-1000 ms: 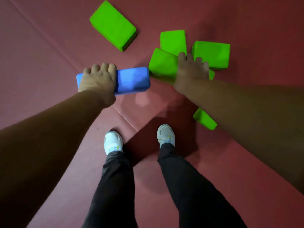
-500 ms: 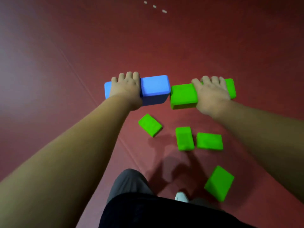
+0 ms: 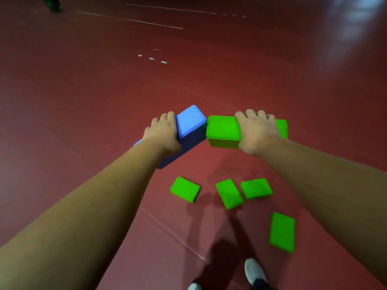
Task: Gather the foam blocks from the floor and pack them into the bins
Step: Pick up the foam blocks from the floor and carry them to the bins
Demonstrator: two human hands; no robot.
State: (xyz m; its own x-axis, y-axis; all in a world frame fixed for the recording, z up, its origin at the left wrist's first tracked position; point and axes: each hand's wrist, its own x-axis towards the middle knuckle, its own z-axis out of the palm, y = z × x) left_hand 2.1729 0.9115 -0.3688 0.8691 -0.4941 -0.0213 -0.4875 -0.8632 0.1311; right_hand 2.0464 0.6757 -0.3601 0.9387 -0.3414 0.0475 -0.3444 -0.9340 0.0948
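Observation:
My left hand (image 3: 162, 133) grips a blue foam block (image 3: 189, 122) from above and holds it in the air, tilted with its far end up. Beside it my right hand (image 3: 256, 131) grips a green foam block (image 3: 223, 129), held level; the two blocks nearly touch end to end. Several green blocks lie on the red floor below: one at the left (image 3: 185, 189), two close together in the middle (image 3: 229, 193) (image 3: 256, 188), and one nearer my feet at the right (image 3: 282, 232). No bin is in view.
The red mat floor (image 3: 104, 91) stretches ahead, with white line marks (image 3: 151, 58) farther off. A seam in the mat (image 3: 171, 232) runs diagonally under my arms. My white shoes (image 3: 254, 271) show at the bottom edge. A dark object (image 3: 51, 4) sits at the far top left.
I have stood up from the floor with both blocks lifted. The view has tipped forward, so more floor shows ahead. The blue block has tilted from level to far end up.

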